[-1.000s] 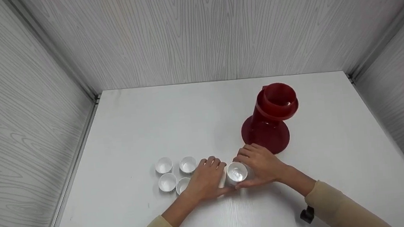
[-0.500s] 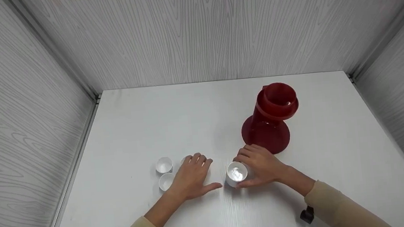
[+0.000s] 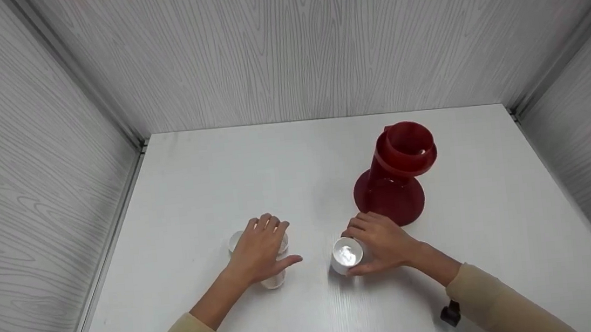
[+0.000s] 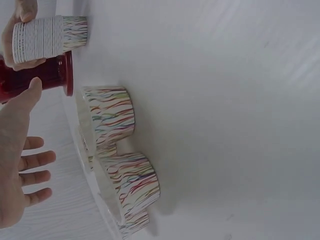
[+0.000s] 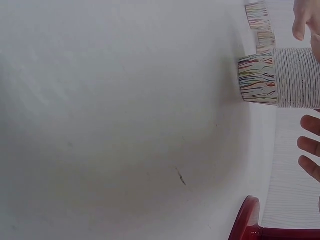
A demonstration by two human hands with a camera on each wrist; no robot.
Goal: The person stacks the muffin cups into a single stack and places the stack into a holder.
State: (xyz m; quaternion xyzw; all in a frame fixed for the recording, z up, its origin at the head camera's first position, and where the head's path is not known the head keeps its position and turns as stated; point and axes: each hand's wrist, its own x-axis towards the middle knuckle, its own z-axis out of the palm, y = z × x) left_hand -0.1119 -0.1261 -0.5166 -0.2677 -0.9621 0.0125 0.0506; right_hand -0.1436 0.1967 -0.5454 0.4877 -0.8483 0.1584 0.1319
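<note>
My right hand (image 3: 381,242) grips an upright stack of nested paper cups (image 3: 347,258) near the middle of the table. In the right wrist view the stack (image 5: 297,77) shows many white rims above a cup wall with coloured wavy lines. My left hand (image 3: 259,248), fingers spread and holding nothing, hovers over several single paper cups (image 3: 274,282) to the left and partly hides them. The left wrist view shows these cups (image 4: 112,117) standing upright close together, with my left hand (image 4: 12,160) beside them; whether it touches one I cannot tell.
Behind my right hand stands a red plastic stand (image 3: 393,197) with a round base and an upright tube topped by ring-like openings. The white table (image 3: 252,165) is enclosed by grey wood-grain panels (image 3: 284,48) at the back and both sides.
My left hand has left the side of the stack and moved left over the single cups, its fingers spreading. My right hand stays on the stack.
</note>
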